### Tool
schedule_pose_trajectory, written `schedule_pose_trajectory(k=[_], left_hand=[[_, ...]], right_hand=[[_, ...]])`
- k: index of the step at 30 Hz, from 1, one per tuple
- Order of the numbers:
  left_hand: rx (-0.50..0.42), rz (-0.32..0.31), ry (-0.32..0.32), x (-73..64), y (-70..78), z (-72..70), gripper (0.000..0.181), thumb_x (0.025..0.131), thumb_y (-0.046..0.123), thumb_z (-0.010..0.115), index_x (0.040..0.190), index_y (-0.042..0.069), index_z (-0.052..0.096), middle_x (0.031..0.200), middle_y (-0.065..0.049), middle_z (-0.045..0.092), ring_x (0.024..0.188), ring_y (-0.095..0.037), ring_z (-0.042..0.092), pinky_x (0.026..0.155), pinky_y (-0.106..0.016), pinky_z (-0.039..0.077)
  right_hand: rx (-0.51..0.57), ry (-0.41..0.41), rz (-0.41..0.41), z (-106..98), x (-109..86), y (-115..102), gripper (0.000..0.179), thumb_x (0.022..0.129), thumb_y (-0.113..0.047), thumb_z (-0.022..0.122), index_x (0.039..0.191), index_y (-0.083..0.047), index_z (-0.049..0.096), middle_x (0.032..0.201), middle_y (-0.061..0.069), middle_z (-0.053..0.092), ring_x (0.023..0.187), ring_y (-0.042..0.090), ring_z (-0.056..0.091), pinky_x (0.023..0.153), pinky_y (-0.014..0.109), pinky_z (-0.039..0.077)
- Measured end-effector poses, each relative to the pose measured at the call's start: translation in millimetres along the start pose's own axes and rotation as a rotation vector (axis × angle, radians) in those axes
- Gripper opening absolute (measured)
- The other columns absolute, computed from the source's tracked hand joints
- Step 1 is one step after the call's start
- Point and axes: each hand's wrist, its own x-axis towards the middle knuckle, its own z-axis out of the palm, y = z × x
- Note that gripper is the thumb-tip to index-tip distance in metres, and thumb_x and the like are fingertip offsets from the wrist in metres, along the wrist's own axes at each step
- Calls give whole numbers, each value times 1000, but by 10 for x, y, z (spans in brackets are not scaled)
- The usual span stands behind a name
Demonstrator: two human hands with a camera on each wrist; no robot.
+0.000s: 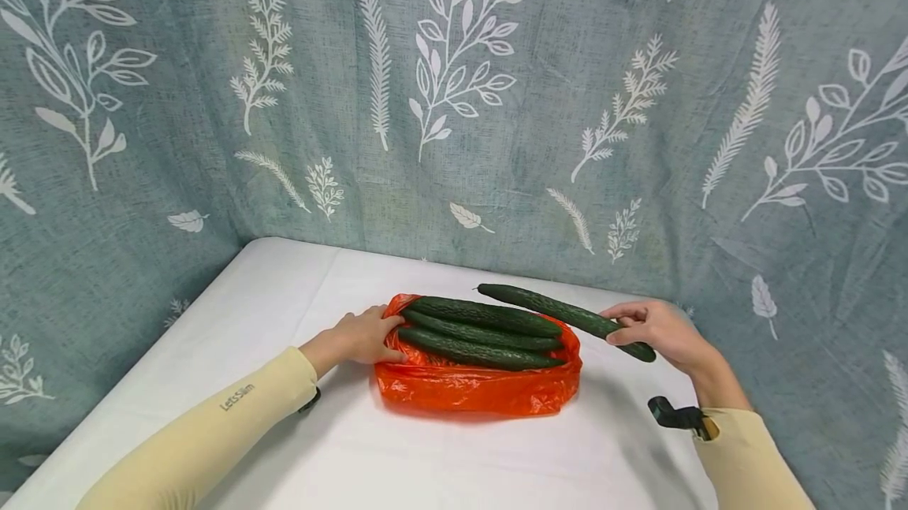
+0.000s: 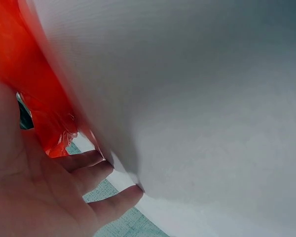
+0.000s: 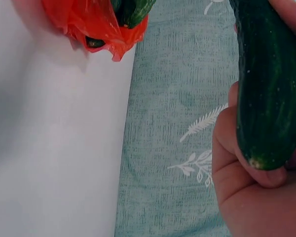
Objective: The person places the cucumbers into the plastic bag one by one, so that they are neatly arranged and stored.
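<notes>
An orange-red plastic bag (image 1: 475, 390) lies on the white table with its mouth open upward, and several long dark green cucumbers (image 1: 482, 333) lie side by side in it. My left hand (image 1: 362, 335) rests at the bag's left end, thumb and a finger over its rim. In the left wrist view, the other fingers (image 2: 116, 203) extend loosely near the table surface. To the right of the bag, my right hand (image 1: 660, 330) pinches one cucumber (image 1: 560, 311) near its right end. That cucumber is raised and slants up to the left, its far tip above the bag's back edge.
The white table (image 1: 284, 297) reaches back to a blue-green curtain (image 1: 454, 179) with white leaf prints. The curtain also hangs along the left and right sides. A black wrist mount (image 1: 674, 415) sticks out from the right sleeve.
</notes>
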Motion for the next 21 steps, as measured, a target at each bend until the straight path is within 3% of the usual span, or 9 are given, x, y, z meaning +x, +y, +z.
schedule_pose_trajectory(k=[3, 5, 12, 21], left_hand=[[5, -1, 2, 5, -2, 6, 80, 86, 64, 68, 150, 21, 49, 153, -18, 42, 143, -35, 40, 105, -61, 39], [9, -1, -1, 8, -4, 9, 80, 86, 65, 67, 150, 21, 48, 154, -18, 41, 143, -35, 39, 105, -61, 39], [-1, 1, -6, -12, -3, -13, 79, 87, 63, 67, 151, 20, 48, 155, -18, 40, 144, -35, 38, 106, -62, 37], [6, 1, -16, -24, 23, -35, 80, 88, 63, 67, 151, 19, 47, 155, -19, 39, 144, -36, 38, 106, -62, 37]], right_hand=[[17, -21, -17, 39, 39, -21, 52, 83, -20, 80, 129, -1, 65, 73, -3, 35, 74, 11, 42, 70, 34, 40], [22, -35, -36, 68, 61, -34, 51, 83, -19, 80, 128, 1, 66, 68, -4, 33, 68, 11, 41, 68, 33, 39], [56, -84, -86, 170, 130, -80, 47, 84, -12, 77, 125, 6, 65, 65, -4, 31, 60, 11, 34, 67, 32, 40], [65, -118, -101, 305, 236, -86, 43, 82, -11, 78, 122, 1, 70, 63, -6, 24, 59, 8, 28, 69, 30, 39]])
